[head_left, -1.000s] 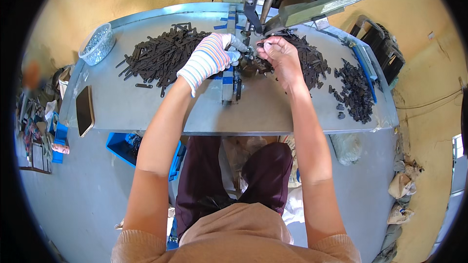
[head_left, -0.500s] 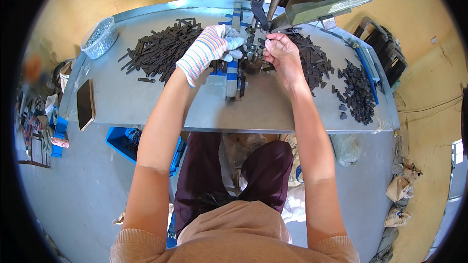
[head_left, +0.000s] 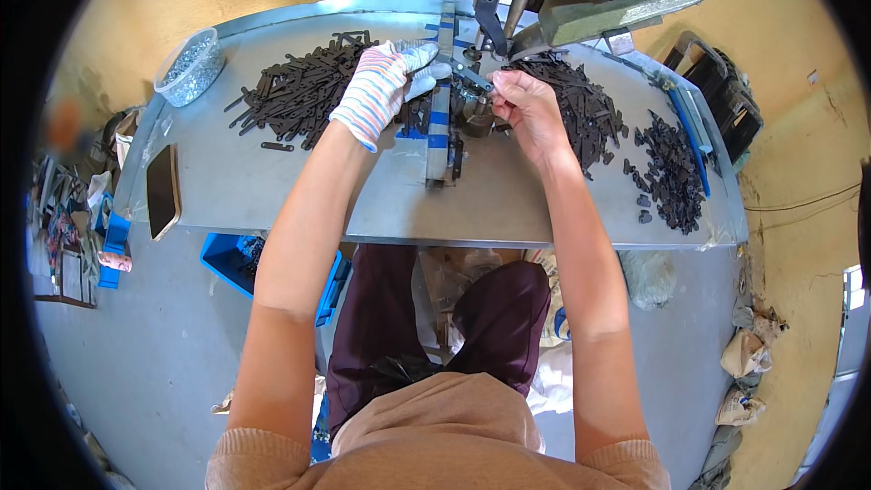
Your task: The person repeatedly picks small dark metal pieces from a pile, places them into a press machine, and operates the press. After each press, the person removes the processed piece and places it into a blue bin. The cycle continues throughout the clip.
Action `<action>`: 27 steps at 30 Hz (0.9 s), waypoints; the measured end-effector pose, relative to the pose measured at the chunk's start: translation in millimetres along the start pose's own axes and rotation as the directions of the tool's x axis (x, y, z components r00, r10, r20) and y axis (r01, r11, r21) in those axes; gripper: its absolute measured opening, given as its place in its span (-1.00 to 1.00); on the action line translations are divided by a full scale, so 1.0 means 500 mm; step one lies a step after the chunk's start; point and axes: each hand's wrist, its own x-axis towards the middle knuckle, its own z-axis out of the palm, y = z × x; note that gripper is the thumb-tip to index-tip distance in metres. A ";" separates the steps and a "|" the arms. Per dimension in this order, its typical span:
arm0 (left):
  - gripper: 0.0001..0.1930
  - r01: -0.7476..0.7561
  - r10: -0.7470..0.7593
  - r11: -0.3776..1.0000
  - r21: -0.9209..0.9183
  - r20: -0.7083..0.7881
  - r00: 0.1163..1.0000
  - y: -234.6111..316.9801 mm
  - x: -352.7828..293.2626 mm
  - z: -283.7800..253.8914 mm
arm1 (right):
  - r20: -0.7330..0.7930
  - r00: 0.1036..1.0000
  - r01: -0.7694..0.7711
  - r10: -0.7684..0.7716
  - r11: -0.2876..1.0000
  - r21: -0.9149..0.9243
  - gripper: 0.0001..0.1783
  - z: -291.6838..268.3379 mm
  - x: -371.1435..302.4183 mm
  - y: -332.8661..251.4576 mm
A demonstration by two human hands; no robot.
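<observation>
In a striped white glove, my left hand is closed on one end of a dark flat metal strip. The strip slants down to the right. My bare right hand pinches at the strip's other end; a small dark piece may be between these fingertips, too small to make out. Both hands are just in front of the green machine and its dark tool head. Below the hands is a round metal post. A bar wrapped with blue tape runs beside my left fingertips.
A pile of dark strips lies left, with another pile right. Small black parts lie farther right. A tub of shiny small pieces and a phone are at the left of the metal table. A blue bin stands below.
The dark strip now shows stretched between my hands, angled down to the right. My left hand has shifted slightly away from the machine's working spot; my right hand is lowered a little.
</observation>
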 end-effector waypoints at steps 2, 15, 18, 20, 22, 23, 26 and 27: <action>-0.83 0.002 -0.003 1.000 -0.022 -0.027 1.000 -0.006 0.000 0.004 | -0.007 1.000 -0.016 0.016 1.000 -0.001 -0.86 -0.001 0.000 0.001; -0.78 0.040 -0.042 0.999 -0.029 -0.109 0.993 -0.010 0.009 -0.003 | -0.023 0.998 -0.051 0.051 0.999 -0.005 -0.82 -0.007 0.001 0.005; -0.77 0.049 -0.050 0.999 -0.005 -0.116 0.992 -0.009 0.007 -0.004 | -0.028 0.998 -0.048 0.048 0.999 -0.009 -0.81 -0.006 0.000 0.005; -0.77 0.056 -0.054 0.998 0.016 -0.116 0.992 -0.007 0.007 -0.004 | -0.041 0.998 -0.049 0.048 0.998 -0.031 -0.80 -0.004 -0.001 0.005; -0.78 0.057 -0.053 0.998 0.028 -0.109 0.993 -0.006 0.007 -0.004 | -0.068 0.996 -0.062 0.057 0.996 -0.072 -0.80 -0.001 -0.002 0.004; -0.79 0.061 -0.059 0.998 0.020 -0.111 0.992 -0.006 0.008 -0.004 | -0.086 0.995 -0.057 0.049 0.995 -0.088 -0.80 -0.002 -0.004 0.002; -0.80 0.080 -0.079 0.997 0.006 -0.118 0.990 -0.006 0.006 -0.003 | -0.159 0.987 -0.057 0.037 0.990 -0.126 -0.81 -0.003 -0.008 -0.004; -0.80 0.088 -0.087 0.996 0.008 -0.122 0.989 -0.006 0.006 -0.002 | -0.174 0.984 -0.047 0.024 0.990 -0.134 -0.81 -0.003 -0.008 -0.005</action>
